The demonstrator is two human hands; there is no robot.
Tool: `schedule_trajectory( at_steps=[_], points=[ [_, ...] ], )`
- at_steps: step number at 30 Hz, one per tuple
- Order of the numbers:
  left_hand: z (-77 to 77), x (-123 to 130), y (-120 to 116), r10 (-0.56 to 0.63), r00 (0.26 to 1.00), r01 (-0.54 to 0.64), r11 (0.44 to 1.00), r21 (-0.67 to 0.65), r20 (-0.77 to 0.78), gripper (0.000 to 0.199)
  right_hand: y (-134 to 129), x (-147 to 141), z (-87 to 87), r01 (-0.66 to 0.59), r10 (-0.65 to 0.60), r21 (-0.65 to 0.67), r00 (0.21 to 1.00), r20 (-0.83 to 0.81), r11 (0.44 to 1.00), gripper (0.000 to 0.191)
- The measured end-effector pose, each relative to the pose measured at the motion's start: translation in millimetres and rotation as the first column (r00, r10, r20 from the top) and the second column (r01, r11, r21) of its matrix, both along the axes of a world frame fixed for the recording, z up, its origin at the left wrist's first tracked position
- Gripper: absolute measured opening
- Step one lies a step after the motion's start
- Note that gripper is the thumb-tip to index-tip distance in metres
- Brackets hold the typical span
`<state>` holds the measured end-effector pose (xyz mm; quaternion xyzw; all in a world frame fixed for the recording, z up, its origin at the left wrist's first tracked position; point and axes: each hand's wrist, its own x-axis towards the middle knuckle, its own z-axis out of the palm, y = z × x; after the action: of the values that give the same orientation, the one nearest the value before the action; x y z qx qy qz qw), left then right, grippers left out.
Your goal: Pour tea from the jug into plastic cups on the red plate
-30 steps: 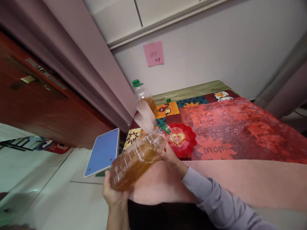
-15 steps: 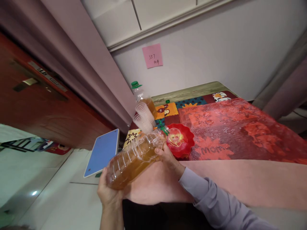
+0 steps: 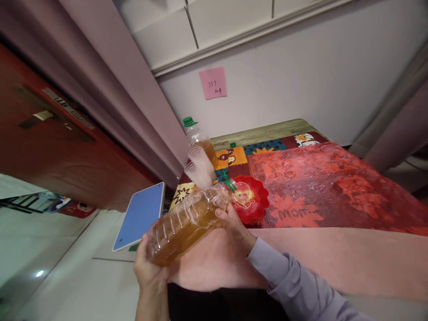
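A large clear plastic bottle [image 3: 187,225] of amber liquid lies tilted between my hands, its neck toward the upper right. My left hand [image 3: 149,261] cups the bottom end. Round the shoulder near the neck, my right hand [image 3: 234,223] is wrapped, thumb on top. The neck, with a green ring on it, points over a red scalloped bowl [image 3: 262,196]. Something clear shows in or over the bowl; I cannot make out whether it is a cup. Just behind the bottle are two stacks of clear plastic cups [image 3: 200,165].
A second bottle with a green cap [image 3: 190,121] stands behind the cups. A loose green cap [image 3: 233,145] lies near the table's back edge. A red patterned cover [image 3: 301,191] spreads over the table's right. A blue board [image 3: 140,216] is left of the table.
Both hands keep hold of the bottle, which stays tilted much as before. The whole view has shifted slightly, with the wall and table a little lower in the picture.
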<state>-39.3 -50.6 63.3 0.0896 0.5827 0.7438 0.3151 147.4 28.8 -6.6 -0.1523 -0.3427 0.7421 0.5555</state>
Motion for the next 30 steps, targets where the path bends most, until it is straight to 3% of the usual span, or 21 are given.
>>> schedule_trajectory(
  at_steps=[8,13,18,30],
  points=[
    [9.0,3.7,0.4,-0.020,1.000,0.020,1.000,0.002,0.010,0.033,-2.0,1.6,2.9,0.021,-0.020,-0.055,1.000,0.017,0.998,0.077],
    [12.6,6.3,2.2,-0.007,0.999,0.006,1.000,0.013,0.042,0.034,-5.2,3.9,3.1,-0.003,0.007,-0.117,1.000,0.030,0.993,0.079],
    [12.6,7.7,2.1,-0.017,0.999,0.016,1.000,0.013,0.038,0.032,-4.7,5.5,7.7,-0.002,0.002,-0.069,1.000,-0.008,0.998,0.086],
    [9.9,2.3,1.3,-0.047,0.999,0.047,0.999,0.023,0.009,0.032,-4.5,4.9,3.3,0.004,-0.002,-0.080,1.000,0.024,0.997,0.077]
  ],
)
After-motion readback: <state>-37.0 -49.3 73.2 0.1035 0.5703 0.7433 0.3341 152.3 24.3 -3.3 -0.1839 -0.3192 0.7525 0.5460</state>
